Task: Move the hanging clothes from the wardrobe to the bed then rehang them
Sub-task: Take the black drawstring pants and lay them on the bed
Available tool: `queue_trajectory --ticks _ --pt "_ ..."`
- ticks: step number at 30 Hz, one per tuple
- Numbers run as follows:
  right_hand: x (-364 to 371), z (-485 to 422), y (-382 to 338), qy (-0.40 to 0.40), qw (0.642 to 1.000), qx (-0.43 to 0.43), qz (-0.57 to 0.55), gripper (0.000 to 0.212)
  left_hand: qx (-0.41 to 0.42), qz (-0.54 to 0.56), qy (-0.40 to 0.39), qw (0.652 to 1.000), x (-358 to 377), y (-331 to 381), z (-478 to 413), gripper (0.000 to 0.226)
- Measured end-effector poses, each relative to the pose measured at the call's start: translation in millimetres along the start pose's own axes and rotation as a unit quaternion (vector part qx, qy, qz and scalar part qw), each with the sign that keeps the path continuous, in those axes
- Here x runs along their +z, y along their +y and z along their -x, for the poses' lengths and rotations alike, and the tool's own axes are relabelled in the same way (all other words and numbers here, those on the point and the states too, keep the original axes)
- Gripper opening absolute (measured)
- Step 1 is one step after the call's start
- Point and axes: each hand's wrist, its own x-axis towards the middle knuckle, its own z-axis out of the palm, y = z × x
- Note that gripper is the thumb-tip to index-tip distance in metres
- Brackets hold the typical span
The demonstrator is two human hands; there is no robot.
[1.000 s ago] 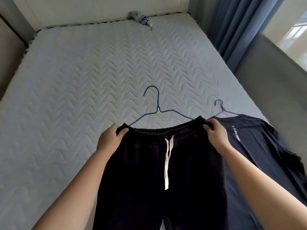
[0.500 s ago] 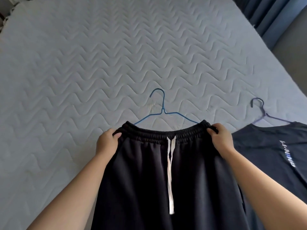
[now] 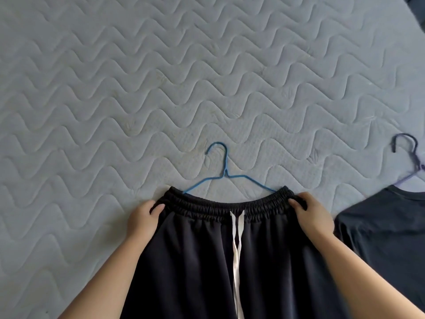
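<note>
1. Black drawstring pants [image 3: 207, 261] lie flat on the bed [image 3: 115, 88], lower centre of frame; the legs run off the bottom edge.
2. Left hand [image 3: 143, 217]: grip closed round the left end of the elastic waistband [image 3: 218, 207], fingers curled on the fabric edge.
3. Right hand [image 3: 314, 217]: grip closed round the right end of the waistband, fingertips hooked over the corner.
4. White drawstring [image 3: 236, 238] hangs down the middle of the pants, its two strands crossing.
5. Blue wire hanger [image 3: 224, 171] lies on the bed just above the waistband, hook toward the top of frame. Both its arms disappear behind the waistband; cannot tell if it is inside the pants or under them.
6. Dark T-shirt [image 3: 379, 238] at the right edge lies on the bed beside the right hand, with a purple hanger [image 3: 414, 157] in its neck and the hook toward the top.
</note>
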Motion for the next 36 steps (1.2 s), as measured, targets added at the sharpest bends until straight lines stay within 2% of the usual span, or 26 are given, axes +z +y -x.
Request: queue_trajectory --ticks 4,8,10,12,15,21,26,31,36 --pt "0 0 -2 0.0 1.0 -0.004 -0.005 0.028 -0.005 -0.013 -0.028 0.999 -1 0 -3 0.022" --pt "-8 0 -5 -0.061 0.998 0.004 -0.025 0.031 -0.027 -0.035 -0.068 0.997 -4 12 4 0.026" --pt "-16 5 -10 -0.093 0.994 0.006 -0.052 0.034 -0.036 -0.018 -0.061 0.997 -8 18 20 0.035" --pt "-26 20 -10 -0.105 0.992 0.0 -0.072 0.04 -0.034 -0.027 -0.017 0.999 -15 17 46 0.044" --pt "-41 57 4 -0.085 0.994 -0.029 -0.056 0.048 -0.018 0.021 0.027 0.999 -32 7 103 0.043" --pt "-64 162 67 -0.098 0.994 -0.02 -0.049 0.048 -0.054 0.153 -0.024 0.986 -54 -34 255 0.028" --pt "-76 263 130 -0.141 0.99 -0.004 -0.027 0.045 -0.126 0.179 -0.064 0.974 -49 -97 375 0.023" --pt "-86 340 194 -0.155 0.987 0.04 -0.031 0.042 -0.206 0.21 -0.064 0.954 -39 -156 462 0.012" --pt "-101 400 245 -0.153 0.985 0.075 -0.023 0.039 -0.218 0.215 -0.05 0.951 -34 -191 526 0.01"
